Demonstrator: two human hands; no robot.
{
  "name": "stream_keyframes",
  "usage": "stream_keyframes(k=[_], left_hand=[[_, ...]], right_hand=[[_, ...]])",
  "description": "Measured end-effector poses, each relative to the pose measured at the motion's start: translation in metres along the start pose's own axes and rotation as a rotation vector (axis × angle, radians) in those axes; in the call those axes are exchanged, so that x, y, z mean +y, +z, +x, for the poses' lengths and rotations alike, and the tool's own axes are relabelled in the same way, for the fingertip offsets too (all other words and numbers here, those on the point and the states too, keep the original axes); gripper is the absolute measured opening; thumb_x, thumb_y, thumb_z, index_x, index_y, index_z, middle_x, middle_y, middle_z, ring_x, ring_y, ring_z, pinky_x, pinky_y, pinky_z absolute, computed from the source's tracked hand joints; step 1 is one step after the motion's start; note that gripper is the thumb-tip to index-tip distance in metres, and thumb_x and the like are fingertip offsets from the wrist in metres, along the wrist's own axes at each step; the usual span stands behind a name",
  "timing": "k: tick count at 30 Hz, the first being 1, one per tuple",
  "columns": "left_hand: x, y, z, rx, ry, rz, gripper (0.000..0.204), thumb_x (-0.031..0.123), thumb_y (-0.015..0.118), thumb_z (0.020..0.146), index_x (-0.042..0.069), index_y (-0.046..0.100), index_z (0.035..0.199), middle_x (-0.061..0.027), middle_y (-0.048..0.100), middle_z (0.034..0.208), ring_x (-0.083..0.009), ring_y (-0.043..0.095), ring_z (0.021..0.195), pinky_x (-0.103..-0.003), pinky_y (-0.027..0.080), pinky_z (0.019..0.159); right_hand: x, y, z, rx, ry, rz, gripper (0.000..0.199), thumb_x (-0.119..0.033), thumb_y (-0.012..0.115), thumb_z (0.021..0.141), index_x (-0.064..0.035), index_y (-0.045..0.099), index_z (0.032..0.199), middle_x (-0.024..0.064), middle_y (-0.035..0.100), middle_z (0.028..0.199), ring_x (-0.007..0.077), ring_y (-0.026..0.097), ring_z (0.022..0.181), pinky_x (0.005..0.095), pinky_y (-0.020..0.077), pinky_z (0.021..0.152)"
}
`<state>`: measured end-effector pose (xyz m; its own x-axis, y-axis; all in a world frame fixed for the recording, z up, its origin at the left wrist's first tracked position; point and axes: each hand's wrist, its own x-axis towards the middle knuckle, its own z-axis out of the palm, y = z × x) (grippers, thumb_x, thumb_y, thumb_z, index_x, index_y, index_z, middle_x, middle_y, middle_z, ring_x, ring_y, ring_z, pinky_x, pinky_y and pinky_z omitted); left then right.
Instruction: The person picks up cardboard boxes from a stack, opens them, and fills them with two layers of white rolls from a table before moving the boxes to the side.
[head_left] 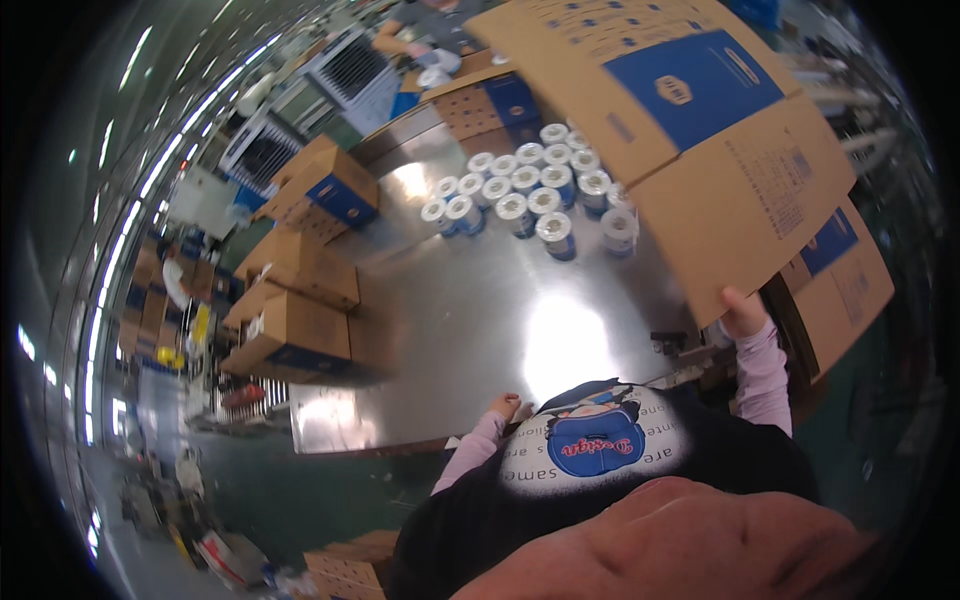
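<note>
My right hand [742, 312] grips the lower corner of a large flattened cardboard box [715, 220], brown with a blue printed panel. The sheet is raised and tilted over the right side of the metal table [440, 330]. Close to my body, at the table's front edge, my left hand [506, 404] has its fingers curled; whether anything is in them is too small to see. Several white-topped rolls [525, 180] with blue bands stand upright in a group on the table's far half, partly beside the cardboard sheet.
Open cardboard boxes [300, 330] line the table's left side, with another box [345, 190] farther back. A patterned carton [480, 108] stands at the far edge, near a co-worker [430, 30]. More flat cardboard [850, 290] leans at the right. Air coolers [350, 65] stand beyond.
</note>
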<state>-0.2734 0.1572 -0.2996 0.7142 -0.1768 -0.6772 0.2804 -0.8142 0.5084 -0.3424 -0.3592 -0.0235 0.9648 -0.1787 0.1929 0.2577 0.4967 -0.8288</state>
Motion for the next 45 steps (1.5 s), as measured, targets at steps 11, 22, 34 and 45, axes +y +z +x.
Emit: stream_keyframes(k=[11,22,34,45], left_hand=[[0.055,-0.178,-0.046,0.693,0.201,-1.355,0.088,0.070,0.049,0.084,0.022,0.015,0.150,-0.0164,0.028,0.150,-0.0290,0.032,0.136,-0.057,0.030,0.105],[0.169,-0.338,-0.092,1.558,0.460,-0.713,0.064,0.029,0.051,0.092,0.006,0.027,0.147,-0.0295,0.022,0.149,-0.0421,0.026,0.137,-0.043,0.021,0.113],[0.218,-0.330,-0.158,1.353,0.033,0.045,0.049,0.034,0.060,0.085,0.025,0.051,0.133,-0.0163,0.014,0.156,-0.0378,0.005,0.145,-0.067,0.012,0.109],[0.165,-0.359,-0.200,1.401,0.016,0.004,0.094,0.061,0.073,0.069,0.013,0.039,0.143,-0.0214,0.020,0.153,-0.0413,0.026,0.138,-0.049,0.030,0.109]], right_hand=[[0.195,-0.028,-0.017,-0.714,0.589,-1.444,0.029,-0.008,0.058,0.083,-0.0068,0.066,0.111,0.0144,0.070,0.101,0.0246,0.067,0.088,0.0350,0.0523,0.079],[0.004,0.221,0.080,-1.165,0.265,-0.594,0.077,-0.044,0.059,0.089,-0.0038,0.028,0.147,0.0173,0.047,0.139,0.0266,0.057,0.113,0.0373,0.0451,0.095],[0.030,0.242,0.130,-0.517,-0.659,-1.960,0.056,-0.002,0.054,0.074,-0.0046,0.048,0.129,0.0105,0.054,0.127,0.0286,0.051,0.119,0.0420,0.0381,0.095],[0.030,0.232,0.073,-0.696,-1.024,-1.327,0.032,-0.023,0.073,0.069,-0.0130,0.047,0.054,0.0029,0.049,0.055,0.0232,0.047,0.050,0.0378,0.0363,0.053]])
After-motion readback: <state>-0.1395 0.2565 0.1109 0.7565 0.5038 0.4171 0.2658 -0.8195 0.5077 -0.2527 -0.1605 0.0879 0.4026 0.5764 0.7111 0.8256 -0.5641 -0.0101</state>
